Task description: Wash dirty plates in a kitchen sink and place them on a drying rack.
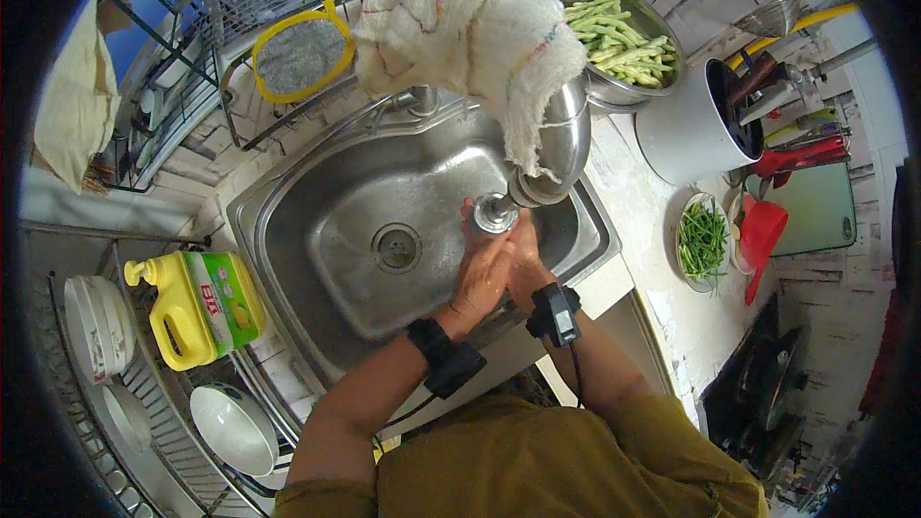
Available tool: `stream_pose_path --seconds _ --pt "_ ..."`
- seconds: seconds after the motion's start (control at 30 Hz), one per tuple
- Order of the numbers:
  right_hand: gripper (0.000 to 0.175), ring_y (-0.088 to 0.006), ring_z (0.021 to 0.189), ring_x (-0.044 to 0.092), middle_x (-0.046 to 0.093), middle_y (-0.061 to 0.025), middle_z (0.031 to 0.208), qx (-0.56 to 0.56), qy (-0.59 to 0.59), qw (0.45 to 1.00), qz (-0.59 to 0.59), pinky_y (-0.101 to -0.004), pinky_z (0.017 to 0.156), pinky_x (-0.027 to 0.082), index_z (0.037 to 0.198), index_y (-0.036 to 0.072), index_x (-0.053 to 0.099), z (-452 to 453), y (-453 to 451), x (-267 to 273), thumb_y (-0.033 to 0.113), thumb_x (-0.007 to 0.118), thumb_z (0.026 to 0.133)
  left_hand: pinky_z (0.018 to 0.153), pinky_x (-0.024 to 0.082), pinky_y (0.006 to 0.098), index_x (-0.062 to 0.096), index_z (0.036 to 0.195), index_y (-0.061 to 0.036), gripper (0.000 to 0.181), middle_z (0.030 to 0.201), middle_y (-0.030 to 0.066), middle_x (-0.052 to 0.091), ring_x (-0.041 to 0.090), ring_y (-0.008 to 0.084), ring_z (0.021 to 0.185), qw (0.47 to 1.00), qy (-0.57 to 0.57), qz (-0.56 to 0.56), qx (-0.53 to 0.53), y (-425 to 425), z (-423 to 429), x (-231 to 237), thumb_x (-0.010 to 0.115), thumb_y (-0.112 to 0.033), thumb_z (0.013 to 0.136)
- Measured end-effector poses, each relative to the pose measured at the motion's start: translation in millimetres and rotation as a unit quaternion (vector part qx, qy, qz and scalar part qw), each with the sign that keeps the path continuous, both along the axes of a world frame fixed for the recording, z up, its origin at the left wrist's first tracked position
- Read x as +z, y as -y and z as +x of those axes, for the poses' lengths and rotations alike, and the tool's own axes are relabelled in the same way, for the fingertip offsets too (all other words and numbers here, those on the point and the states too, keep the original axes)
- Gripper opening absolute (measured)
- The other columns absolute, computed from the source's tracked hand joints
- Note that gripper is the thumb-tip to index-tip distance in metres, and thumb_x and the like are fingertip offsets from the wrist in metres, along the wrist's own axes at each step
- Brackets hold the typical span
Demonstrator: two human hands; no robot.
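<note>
Both hands are over the right part of a stainless steel sink, under a metal faucet with a round spray head. My left hand and my right hand press against each other just below the spray head, which covers part of the fingers. Wet spots glisten on the skin. No object shows between the palms, though their inner sides are hidden. Each wrist wears a black strap with a small device and a cable. A white cloth hangs over the faucet's neck.
Left of the sink stands a yellow detergent jug, beside racks with bowls. A metal bowl of green beans, a white knife holder and a plate of chopped greens are at the right. A yellow-rimmed scrubber hangs behind.
</note>
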State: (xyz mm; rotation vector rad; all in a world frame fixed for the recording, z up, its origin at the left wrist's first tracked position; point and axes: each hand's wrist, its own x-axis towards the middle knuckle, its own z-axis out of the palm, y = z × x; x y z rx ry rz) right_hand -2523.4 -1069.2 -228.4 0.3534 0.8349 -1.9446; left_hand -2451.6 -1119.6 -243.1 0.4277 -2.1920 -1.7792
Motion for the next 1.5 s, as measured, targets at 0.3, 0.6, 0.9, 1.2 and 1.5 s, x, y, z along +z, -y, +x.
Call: stream_pose_path --seconds 0.3,0.6,0.9,1.2,1.5 --pt "0.043 -0.0257 0.101 0.054 0.057 -0.0126 0.109 -0.040 0.055 0.995 0.069 -0.0396 0.089 0.043 0.112 0.005 0.050 -1.0 2.2 -21.2 0.038 0.032 0.092 0.103 0.024 0.0429 0.046 0.123 -0.0031 0.040 0.133 0.0252 0.034 0.029 0.0391 0.126 0.998 0.026 0.050 -0.011 -0.4 10.1 -3.3 0.046 -0.021 0.087" --pt "0.058 -0.0259 0.108 0.049 0.050 -0.0123 0.119 -0.029 0.030 0.999 0.020 -0.0398 0.093 0.038 0.125 0.009 0.042 15.3 11.7 15.4 0.054 0.030 0.090 0.092 0.035 0.0465 0.050 0.115 -0.0029 0.037 0.121 0.0202 0.046 0.044 0.0377 0.109 0.999 0.001 0.033 0.038 1.9 14.5 -27.3 0.051 -0.014 0.080" --pt "0.063 -0.0279 0.105 0.050 0.054 -0.0133 0.113 -0.025 0.024 0.997 0.069 -0.0394 0.091 0.039 0.127 0.006 0.038 12.5 10.5 15.9 0.055 0.024 0.091 0.106 0.016 0.0471 0.046 0.123 -0.0041 0.038 0.137 0.0240 0.028 0.024 0.0404 0.128 0.967 0.021 -0.246 -0.064 19.1 12.2 -14.8 0.045 -0.018 0.087" --pt "0.051 -0.0263 0.097 0.053 0.056 -0.0111 0.110 -0.025 0.014 1.000 0.008 -0.0389 0.085 0.043 0.115 0.006 0.050 10.4 8.9 13.1 0.046 0.028 0.092 0.108 0.014 0.0425 0.030 0.135 -0.0018 0.053 0.138 0.0257 0.026 0.019 0.0381 0.131 0.997 0.012 -0.075 -0.008 11.0 6.9 -10.5 0.046 -0.019 0.087" --pt "0.058 -0.0254 0.098 0.052 0.056 -0.0089 0.110 -0.044 -0.002 0.999 0.032 -0.0387 0.085 0.043 0.117 0.005 0.048 27.6 12.5 11.7 0.053 0.029 0.091 0.105 0.023 0.0407 0.033 0.131 0.0002 0.050 0.132 0.0229 0.036 0.025 0.0362 0.128 0.996 -0.040 0.080 0.004 17.2 12.6 -5.4 0.045 -0.018 0.086"
